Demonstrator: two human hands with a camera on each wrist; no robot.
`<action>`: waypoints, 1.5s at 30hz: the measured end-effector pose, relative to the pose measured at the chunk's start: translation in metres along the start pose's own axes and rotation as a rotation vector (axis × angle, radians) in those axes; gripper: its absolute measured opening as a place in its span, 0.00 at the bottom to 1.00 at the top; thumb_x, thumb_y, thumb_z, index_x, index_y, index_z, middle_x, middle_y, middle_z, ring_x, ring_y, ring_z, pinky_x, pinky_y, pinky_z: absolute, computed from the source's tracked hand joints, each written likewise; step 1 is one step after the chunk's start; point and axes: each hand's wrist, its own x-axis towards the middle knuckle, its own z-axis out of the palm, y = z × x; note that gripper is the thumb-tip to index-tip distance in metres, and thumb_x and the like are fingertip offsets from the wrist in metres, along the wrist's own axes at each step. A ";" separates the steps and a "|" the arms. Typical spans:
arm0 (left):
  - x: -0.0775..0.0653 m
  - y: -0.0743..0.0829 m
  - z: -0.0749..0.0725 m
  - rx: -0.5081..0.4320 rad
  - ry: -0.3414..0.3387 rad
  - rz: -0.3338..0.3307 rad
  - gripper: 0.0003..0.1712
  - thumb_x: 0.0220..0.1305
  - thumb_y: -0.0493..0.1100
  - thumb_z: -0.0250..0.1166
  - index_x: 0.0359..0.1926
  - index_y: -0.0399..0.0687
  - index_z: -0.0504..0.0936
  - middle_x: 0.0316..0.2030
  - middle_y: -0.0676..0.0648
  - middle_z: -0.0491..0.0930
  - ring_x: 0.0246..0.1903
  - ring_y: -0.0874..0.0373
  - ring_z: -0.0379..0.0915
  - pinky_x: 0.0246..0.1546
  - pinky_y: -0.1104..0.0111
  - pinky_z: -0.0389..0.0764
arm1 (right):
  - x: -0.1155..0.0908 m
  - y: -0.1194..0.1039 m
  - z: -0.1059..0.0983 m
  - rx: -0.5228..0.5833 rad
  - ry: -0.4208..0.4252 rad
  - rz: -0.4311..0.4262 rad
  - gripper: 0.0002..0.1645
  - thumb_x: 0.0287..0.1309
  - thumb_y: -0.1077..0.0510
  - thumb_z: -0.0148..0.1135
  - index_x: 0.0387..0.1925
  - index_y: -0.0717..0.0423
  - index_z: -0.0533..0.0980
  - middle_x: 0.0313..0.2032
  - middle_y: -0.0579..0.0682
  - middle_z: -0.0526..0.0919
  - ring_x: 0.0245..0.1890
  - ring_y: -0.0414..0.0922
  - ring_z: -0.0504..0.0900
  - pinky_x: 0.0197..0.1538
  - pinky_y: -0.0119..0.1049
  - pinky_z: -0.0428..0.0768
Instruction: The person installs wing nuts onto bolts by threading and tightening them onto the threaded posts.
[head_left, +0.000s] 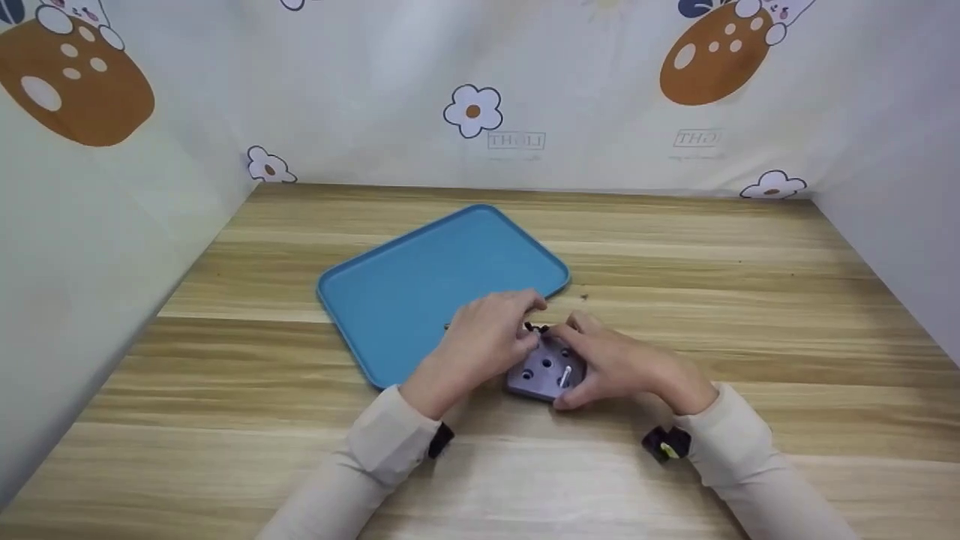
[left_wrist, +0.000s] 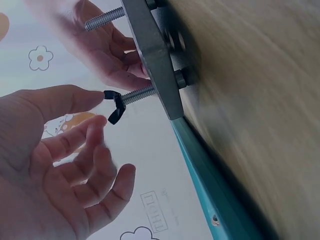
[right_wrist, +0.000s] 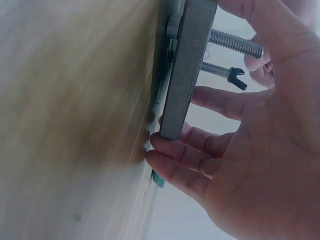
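Note:
A grey metal plate (head_left: 534, 384) with several holes lies near the middle of the table, between both hands. Two threaded bolts stand up from it; the bare bolt (left_wrist: 105, 19) is nearer the person. On the far bolt (left_wrist: 139, 95) sits a black wing nut (left_wrist: 118, 107), near the threaded end. My left hand (head_left: 484, 337) has thumb and index fingertip at the wings of this nut, its other fingers loosely bent. With my right hand (head_left: 619, 361) I grip the plate's right side, thumb at the near corner and fingers along the edge. Bolt heads show under the plate.
A blue tray (head_left: 420, 277) lies at an angle behind and left of the plate, partly behind the left hand. A small brass-coloured piece (left_wrist: 215, 220) shows on it. A tiny dark speck (head_left: 584, 297) lies right of the tray. Patterned curtains enclose the table.

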 end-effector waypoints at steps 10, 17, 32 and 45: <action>0.001 -0.001 0.000 0.029 -0.002 -0.018 0.23 0.59 0.51 0.64 0.55 0.53 0.73 0.38 0.51 0.80 0.36 0.56 0.74 0.35 0.63 0.76 | 0.000 -0.001 -0.001 -0.006 0.000 -0.005 0.46 0.39 0.42 0.72 0.58 0.56 0.66 0.42 0.51 0.65 0.39 0.43 0.68 0.40 0.33 0.69; 0.000 0.000 0.001 0.019 0.007 -0.020 0.25 0.59 0.53 0.63 0.56 0.52 0.71 0.42 0.50 0.80 0.40 0.54 0.76 0.38 0.61 0.77 | 0.001 -0.001 -0.002 -0.010 -0.001 -0.006 0.44 0.39 0.42 0.72 0.57 0.56 0.66 0.41 0.51 0.65 0.39 0.43 0.67 0.39 0.33 0.68; 0.000 0.001 0.002 0.060 0.017 0.004 0.18 0.60 0.52 0.63 0.49 0.52 0.77 0.42 0.50 0.80 0.42 0.54 0.75 0.41 0.61 0.77 | 0.001 -0.001 -0.001 -0.017 -0.004 -0.002 0.48 0.39 0.41 0.72 0.61 0.55 0.64 0.42 0.51 0.65 0.40 0.43 0.67 0.40 0.34 0.69; 0.000 0.001 0.001 -0.066 -0.021 0.046 0.29 0.54 0.28 0.55 0.58 0.52 0.71 0.49 0.47 0.80 0.45 0.51 0.78 0.43 0.63 0.78 | 0.000 0.000 -0.001 -0.005 -0.001 0.001 0.50 0.38 0.43 0.73 0.62 0.57 0.64 0.43 0.52 0.66 0.41 0.44 0.67 0.41 0.34 0.70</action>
